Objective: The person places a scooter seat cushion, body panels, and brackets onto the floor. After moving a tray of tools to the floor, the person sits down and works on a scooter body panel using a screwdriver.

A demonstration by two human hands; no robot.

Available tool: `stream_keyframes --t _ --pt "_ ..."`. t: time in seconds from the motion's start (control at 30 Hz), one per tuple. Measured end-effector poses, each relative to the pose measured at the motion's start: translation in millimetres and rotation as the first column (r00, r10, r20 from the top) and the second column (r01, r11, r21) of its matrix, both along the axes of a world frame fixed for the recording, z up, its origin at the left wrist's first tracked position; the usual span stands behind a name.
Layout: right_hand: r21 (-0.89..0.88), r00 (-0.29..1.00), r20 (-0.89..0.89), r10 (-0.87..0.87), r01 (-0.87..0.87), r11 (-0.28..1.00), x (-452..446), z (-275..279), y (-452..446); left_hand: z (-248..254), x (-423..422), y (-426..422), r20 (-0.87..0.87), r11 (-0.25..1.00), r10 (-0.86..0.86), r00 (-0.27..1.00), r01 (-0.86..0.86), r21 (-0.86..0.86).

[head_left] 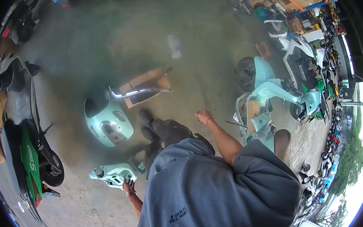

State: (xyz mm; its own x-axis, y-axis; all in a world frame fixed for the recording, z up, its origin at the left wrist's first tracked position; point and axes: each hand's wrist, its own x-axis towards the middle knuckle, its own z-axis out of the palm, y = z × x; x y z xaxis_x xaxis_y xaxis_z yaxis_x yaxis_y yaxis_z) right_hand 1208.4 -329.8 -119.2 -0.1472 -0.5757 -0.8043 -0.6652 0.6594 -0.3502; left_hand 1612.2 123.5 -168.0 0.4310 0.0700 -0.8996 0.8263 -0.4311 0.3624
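My left hand (129, 186) grips the edge of a mint-green scooter panel (112, 174) with several cut-outs, held low beside my legs. Its fingers partly show on the panel's near side. My right hand (204, 116) is raised in front of me, apart from the scooter parts, with its fingers curled closed. Whether anything small lies inside it is hidden. A larger rounded mint-green body shell (109, 122) rests on the floor ahead of my shoes. Beside it, an open cardboard box (147, 85) has a curved chrome bar (138, 92) lying across it.
A partly stripped mint-green scooter (268, 90) stands on my right, a brown seat (282, 141) near it. To my left is a black and green scooter (31, 157). Rows of motorbikes (331, 138) and piled boxes (303, 3) line the far right side.
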Motion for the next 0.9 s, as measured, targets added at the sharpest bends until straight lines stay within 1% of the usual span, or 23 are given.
stream_keyframes --t 0.03,0.1,0.13,0.17,0.2,0.23,0.27,0.3,0.33,0.37,0.43,0.47,0.5,0.53,0.6,0.63,0.67,0.73,0.8,0.83,0.9 --pt "0.016 0.993 -0.033 -0.111 0.111 0.994 -25 -13 19 -3 4 -6 -0.034 0.999 -0.034 0.999 0.034 0.016" --pt "0.062 0.980 -0.018 -0.201 0.201 0.978 -65 -12 54 6 4 -38 -0.067 0.990 -0.112 0.991 0.117 0.076" --pt "0.112 0.986 -0.028 -0.162 0.164 0.980 -90 -31 71 10 4 -57 -0.105 0.972 -0.197 0.975 0.208 0.105" --pt "0.161 0.991 -0.034 -0.132 0.135 0.978 -110 -52 90 10 1 -76 -0.094 0.966 -0.228 0.969 0.237 0.103" --pt "0.149 0.979 -0.022 -0.203 0.204 0.968 -119 -55 108 -1 5 -90 -0.099 0.954 -0.296 0.950 0.299 0.017" --pt "0.165 0.951 -0.036 -0.306 0.308 0.937 -126 -58 125 -14 8 -102 -0.095 0.933 -0.359 0.928 0.354 -0.070" --pt "0.181 0.912 -0.052 -0.407 0.409 0.894 -133 -61 135 -22 8 -120 -0.106 0.902 -0.429 0.897 0.419 -0.107" --pt "0.175 0.904 -0.106 -0.414 0.427 0.887 -130 -42 137 -26 5 -150 -0.110 0.871 -0.489 0.866 0.478 -0.109" --pt "0.165 0.872 -0.095 -0.480 0.490 0.856 -136 -51 139 -26 -2 -181 -0.112 0.838 -0.546 0.831 0.538 -0.095" --pt "0.138 0.918 -0.093 -0.384 0.394 0.909 -146 -83 146 -24 -10 -216 -0.112 0.796 -0.605 0.788 0.601 -0.074" --pt "0.115 0.925 -0.054 -0.375 0.379 0.918 -160 -72 134 -21 -36 -285 -0.101 0.708 -0.705 0.702 0.705 -0.046" --pt "0.101 0.901 -0.051 -0.431 0.434 0.895 -174 -64 122 -21 -50 -320 -0.091 0.661 -0.749 0.657 0.750 -0.031" --pt "-0.002 0.839 0.005 -0.544 0.544 0.839 -185 -58 116 -20 -63 -352 -0.080 0.608 -0.792 0.605 0.794 -0.019" --pt "-0.094 0.761 0.072 -0.644 0.648 0.756 -192 -52 113 -19 -78 -388 -0.061 0.546 -0.837 0.545 0.838 -0.009" --pt "-0.130 0.547 0.167 -0.820 0.837 0.532 -216 -8 101 -11 -116 -461 -0.004 0.413 -0.911 0.413 0.910 0.021" --pt "-0.166 0.470 0.210 -0.857 0.881 0.443 -233 -7 101 -6 -138 -498 0.020 0.348 -0.938 0.347 0.937 0.018" --pt "-0.200 0.397 0.252 -0.883 0.914 0.354 -247 -4 103 -2 -160 -534 0.039 0.277 -0.960 0.276 0.961 0.007" --pt "-0.250 0.258 0.276 -0.926 0.950 0.190 -269 10 111 -50 -179 -609 -0.002 0.229 -0.973 0.232 0.961 -0.154" --pt "-0.274 0.120 0.298 -0.947 0.961 0.036 -281 19 130 -9 -240 -660 0.070 0.063 -0.994 0.078 0.977 -0.202" --pt "-0.271 0.038 0.310 -0.950 0.961 -0.050 -281 26 142 -2 -267 -678 0.079 0.030 -0.996 0.047 0.980 -0.197" --pt "-0.271 -0.100 0.319 -0.943 0.943 -0.192 -270 27 171 12 -312 -712 0.141 -0.077 -0.989 -0.047 0.974 -0.214"
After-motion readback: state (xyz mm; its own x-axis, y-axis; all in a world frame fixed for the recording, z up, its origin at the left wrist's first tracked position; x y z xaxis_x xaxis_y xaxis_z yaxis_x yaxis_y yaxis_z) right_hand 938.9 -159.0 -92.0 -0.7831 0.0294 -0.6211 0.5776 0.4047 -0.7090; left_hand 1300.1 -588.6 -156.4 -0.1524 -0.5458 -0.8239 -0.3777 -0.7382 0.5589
